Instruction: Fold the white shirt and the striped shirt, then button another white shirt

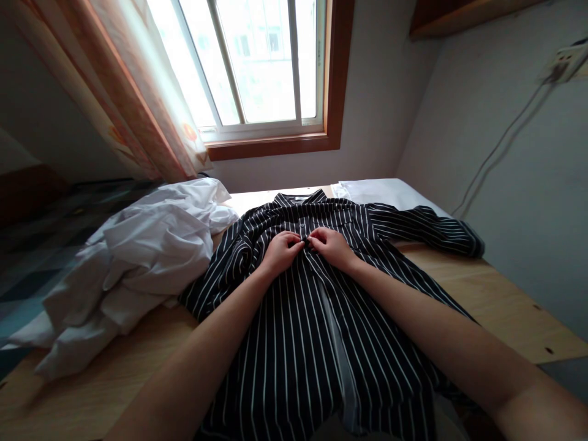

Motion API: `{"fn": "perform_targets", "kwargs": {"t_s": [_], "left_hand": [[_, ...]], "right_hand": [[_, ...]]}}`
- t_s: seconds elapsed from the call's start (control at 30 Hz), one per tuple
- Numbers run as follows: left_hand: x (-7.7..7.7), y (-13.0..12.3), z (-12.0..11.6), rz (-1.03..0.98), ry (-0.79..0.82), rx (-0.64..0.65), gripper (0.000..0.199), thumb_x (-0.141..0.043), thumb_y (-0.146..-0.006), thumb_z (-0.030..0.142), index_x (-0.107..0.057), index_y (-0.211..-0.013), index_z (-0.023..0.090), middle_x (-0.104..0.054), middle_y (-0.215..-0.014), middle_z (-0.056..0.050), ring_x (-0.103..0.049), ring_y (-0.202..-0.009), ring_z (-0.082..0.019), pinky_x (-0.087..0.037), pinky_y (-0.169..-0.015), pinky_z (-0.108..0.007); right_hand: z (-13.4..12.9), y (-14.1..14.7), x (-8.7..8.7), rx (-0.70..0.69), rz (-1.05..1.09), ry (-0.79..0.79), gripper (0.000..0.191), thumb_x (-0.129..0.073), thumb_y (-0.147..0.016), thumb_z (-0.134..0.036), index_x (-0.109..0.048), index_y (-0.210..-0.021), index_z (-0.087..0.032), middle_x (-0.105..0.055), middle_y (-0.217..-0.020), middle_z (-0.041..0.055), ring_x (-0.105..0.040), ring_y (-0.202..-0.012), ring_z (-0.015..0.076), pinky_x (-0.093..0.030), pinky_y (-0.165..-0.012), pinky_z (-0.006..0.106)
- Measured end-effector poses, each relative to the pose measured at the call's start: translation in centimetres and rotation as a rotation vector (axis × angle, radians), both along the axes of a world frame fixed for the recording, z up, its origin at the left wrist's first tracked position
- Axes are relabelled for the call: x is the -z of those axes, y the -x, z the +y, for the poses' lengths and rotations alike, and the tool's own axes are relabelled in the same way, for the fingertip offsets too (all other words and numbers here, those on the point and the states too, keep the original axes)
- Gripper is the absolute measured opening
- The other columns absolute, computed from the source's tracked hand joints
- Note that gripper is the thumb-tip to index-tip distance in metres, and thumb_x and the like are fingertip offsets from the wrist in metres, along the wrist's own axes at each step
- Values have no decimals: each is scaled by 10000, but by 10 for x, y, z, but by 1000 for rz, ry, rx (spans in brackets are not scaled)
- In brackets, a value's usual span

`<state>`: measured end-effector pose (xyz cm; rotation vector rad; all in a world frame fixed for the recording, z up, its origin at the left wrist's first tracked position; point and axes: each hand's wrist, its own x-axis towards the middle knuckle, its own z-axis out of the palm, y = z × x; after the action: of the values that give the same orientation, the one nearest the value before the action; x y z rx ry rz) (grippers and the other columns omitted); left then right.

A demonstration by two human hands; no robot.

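Observation:
A black shirt with white stripes (289, 331) lies front up, its collar (301, 197) toward the window. My left hand (281, 251) and my right hand (331, 246) meet at the front placket on the chest. Both pinch the fabric edges there, fingertips almost touching. A small button (302, 225) shows just above my fingers; whatever sits between the fingertips is too small to make out. Below my hands the front hangs apart in a long gap. One sleeve (427, 228) stretches out to the right, while the left side of the shirt is bunched.
On the left a heap of crumpled white cloth (156, 245) spills over the wooden table (500, 300). Flat white fabric (381, 191) lies at the back right. A window (261, 61), a curtain (151, 92) and a wall cord (500, 144) are beyond.

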<state>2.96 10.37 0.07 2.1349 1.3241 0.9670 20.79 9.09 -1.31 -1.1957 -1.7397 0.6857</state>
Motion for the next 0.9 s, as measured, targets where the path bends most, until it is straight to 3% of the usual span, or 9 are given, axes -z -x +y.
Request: {"fn": "perform_targets", "kwargs": {"t_s": [0.27,0.7,0.9], "left_hand": [[2,0,1,-14,-6,18,128,-642,-818,262,-721,-760,180,-694,-1017,-79,-648,-1010,-221,-496,-1001,-388],[4,-1,3,30,-33,43,140,-613,-851,254,-707,-781,177,-678,-1037,-85,-632,-1034,-226,-489,-1014,-413],[5,-2,0,176,-124,52,132,-591,-874,235,-678,-791,182,-660,-1049,-80,-607,-1043,-225,-470,-1021,-428]], "right_hand": [[-1,0,-4,-1,-159,-54,173,-574,-906,-239,-665,-776,-171,-685,-757,27,-608,-709,158,-425,-670,273],[7,-3,1,-16,-89,16,156,-619,-882,-261,-658,-761,-171,-678,-751,22,-600,-709,154,-426,-678,270],[7,-3,2,-38,-110,7,138,-616,-881,-242,-669,-777,-168,-688,-765,25,-611,-733,157,-433,-699,269]]}}
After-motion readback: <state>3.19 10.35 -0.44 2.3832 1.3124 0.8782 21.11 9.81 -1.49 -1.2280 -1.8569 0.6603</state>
